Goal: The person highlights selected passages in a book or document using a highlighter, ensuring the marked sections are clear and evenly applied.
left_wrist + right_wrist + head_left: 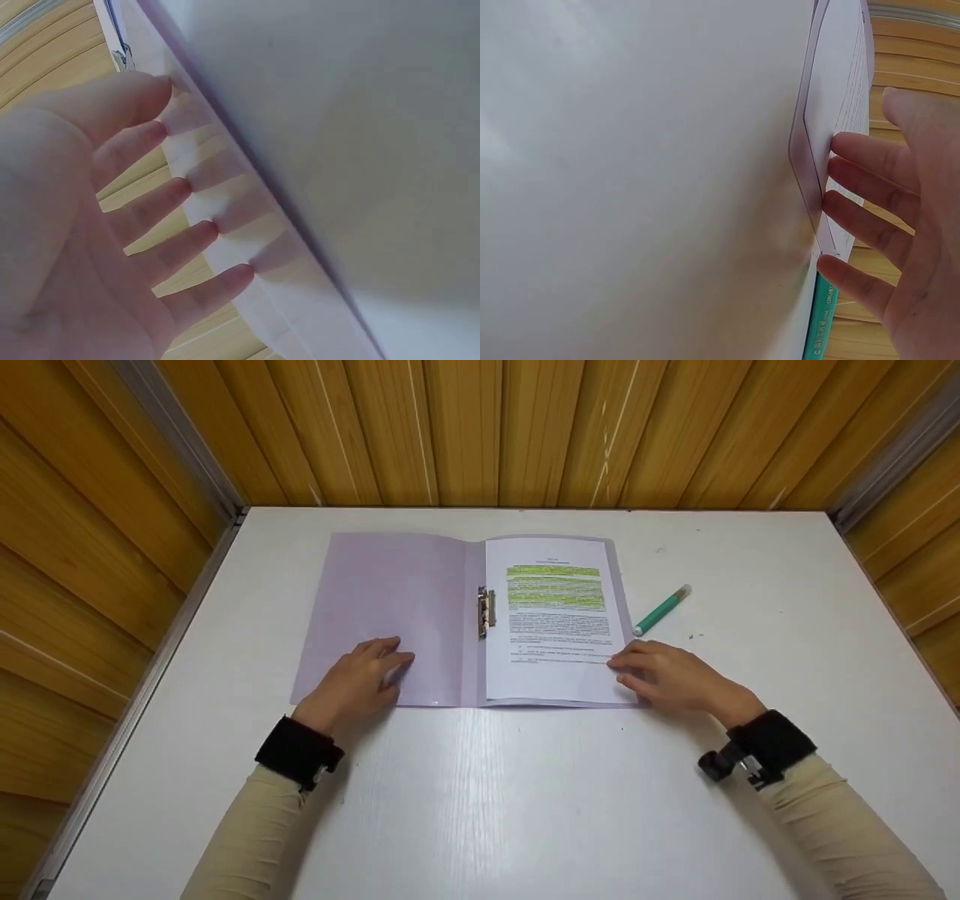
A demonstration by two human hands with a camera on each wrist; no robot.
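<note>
Hands, two, both flat on an open folder. Left hand [358,675]: fingers straight and spread, tips pressing the folder's inside front cover [382,615], left of the clip; nothing grasped; the left wrist view shows the fingertips [180,187] touching the lilac sheet. Right hand [667,675]: fingers extended and relaxed, tips resting on the lower right edge of the printed page [555,622], right of the clip; nothing pinched as far as the right wrist view shows.

Folder [471,675]: lilac, translucent, lying open and flat on the white table [480,810], spine running away from the person. Clip [486,611]: metal, on the spine side of the right leaf, holding the page's left margin.

Page: white, upper paragraphs marked in yellow-green, lower text unmarked.

Highlighter [661,611]: green, capped, lying on the table just beyond the page's right edge, apart from the right hand.

Handling note, as a judgement: the left hand's flat pressure suits steadying the cover; the page, being held by the clip on one side only, should be handled from its free right edge, gently, so it neither creases nor slips from the clip
</note>
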